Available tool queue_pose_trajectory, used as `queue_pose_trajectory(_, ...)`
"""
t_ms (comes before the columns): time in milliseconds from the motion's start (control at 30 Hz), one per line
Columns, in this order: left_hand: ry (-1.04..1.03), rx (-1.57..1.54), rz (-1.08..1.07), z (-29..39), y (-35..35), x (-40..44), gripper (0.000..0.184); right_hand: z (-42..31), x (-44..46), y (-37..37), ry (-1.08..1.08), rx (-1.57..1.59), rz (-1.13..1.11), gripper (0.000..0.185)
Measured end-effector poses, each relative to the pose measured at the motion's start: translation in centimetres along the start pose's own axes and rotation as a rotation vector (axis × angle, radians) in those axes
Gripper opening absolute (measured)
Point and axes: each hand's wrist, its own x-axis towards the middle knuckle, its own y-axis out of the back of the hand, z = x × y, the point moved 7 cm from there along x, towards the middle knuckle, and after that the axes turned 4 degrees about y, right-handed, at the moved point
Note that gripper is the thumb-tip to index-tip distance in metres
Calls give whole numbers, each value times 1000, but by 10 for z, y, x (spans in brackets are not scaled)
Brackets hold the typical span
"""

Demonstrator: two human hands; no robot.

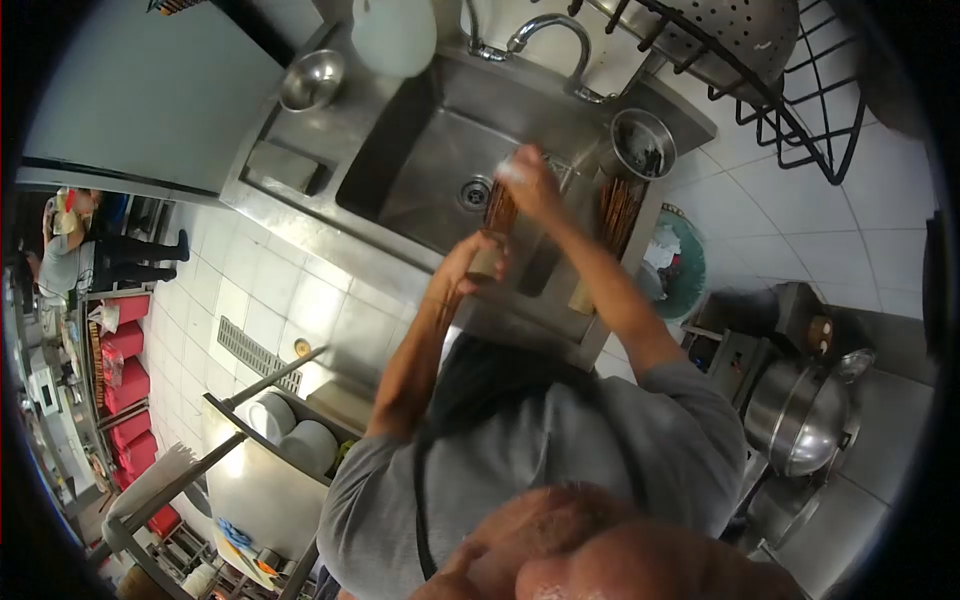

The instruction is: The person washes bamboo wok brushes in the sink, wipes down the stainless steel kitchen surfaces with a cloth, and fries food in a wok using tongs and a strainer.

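Over the steel sink (390,170), my left hand (468,262) is closed around the pale handle end of a brush with stiff brown bristles (502,208). The fingers curl about the handle. My right hand (532,185) is at the far end of the bristles, smeared by motion, with something small and white (512,172) in its fingers. What the white thing is I cannot make out. A similar bristle bundle (618,215) lies to the right of my right forearm, on the sink's right ledge.
The curved faucet (550,22) rises behind the sink. A metal pot (643,143) stands at the right, a steel bowl (312,80) at the left. A green bin (685,265) is right of the counter. Another person (110,250) stands far left.
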Motion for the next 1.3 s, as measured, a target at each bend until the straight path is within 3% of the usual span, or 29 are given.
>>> queue_pose_trajectory(100, 4, 18, 23, -9, 11, -4, 31, 95, 31, -1, -179, -94, -26, 26)
queue_pose_trajectory(167, 19, -99, 107, -2, 1, -5, 34, 161, 33, 7, -160, -134, 219, 30)
queue_pose_trajectory(200, -58, -78, 70, 5, 14, 7, 36, 148, 31, 18, -182, -112, 272, 32)
queue_pose_trajectory(267, -132, -129, 217, 15, 38, 27, 35, 88, 13, 48, -231, -61, 349, 36)
queue_pose_trajectory(333, -172, -165, 316, 24, 48, 45, 34, 19, -8, 19, 50, -15, 49, 34)
queue_pose_trajectory(400, -189, -183, 365, 32, 48, 59, 33, -12, -46, -29, -11, 331, -232, 28)
queue_pose_trajectory(433, -188, -168, 344, 34, 53, 67, 33, -45, -50, -20, 110, 271, -121, 25)
queue_pose_trajectory(500, -197, -138, 300, 40, 66, 78, 32, -49, -64, -24, 184, -22, -195, 31)
queue_pose_trajectory(600, -223, -74, 295, 37, 67, 84, 28, -26, -53, -22, 59, 160, -177, 27)
queue_pose_trajectory(700, -161, -131, 270, 30, 44, 85, 23, 0, -29, -20, 44, 42, -118, 21)
queue_pose_trajectory(767, -150, -168, 345, 30, 35, 79, 23, -13, -35, -25, 62, 22, -152, 17)
queue_pose_trajectory(867, -176, -155, 282, 20, 62, 102, 24, -27, -39, -20, 101, 91, -161, 20)
queue_pose_trajectory(933, -171, -259, 158, 15, 50, 115, 24, -6, -32, -22, -12, 80, -111, 21)
queue_pose_trajectory(1000, -107, -382, 216, 11, 48, 118, 24, 7, -29, -25, -186, 17, -185, 15)
queue_pose_trajectory(1033, -77, -441, 246, 13, 45, 115, 24, -7, -27, -19, -82, 67, -131, 13)
queue_pose_trajectory(1067, -80, -509, 64, 16, 57, 126, 25, -23, -31, -14, 19, 118, -78, 11)
queue_pose_trajectory(1100, -84, -509, 109, 22, 64, 120, 23, -36, -36, -6, 119, 164, -22, 12)
queue_pose_trajectory(1133, -80, -508, 149, 28, 64, 114, 21, -32, -43, -7, 74, 191, -88, 26)
queue_pose_trajectory(1233, -42, -501, 254, 33, 57, 107, 15, -23, -43, 30, 47, 250, -125, 37)
queue_pose_trajectory(1300, 10, -523, 268, 33, 59, 106, 13, -27, -27, 89, 77, 88, 54, 45)
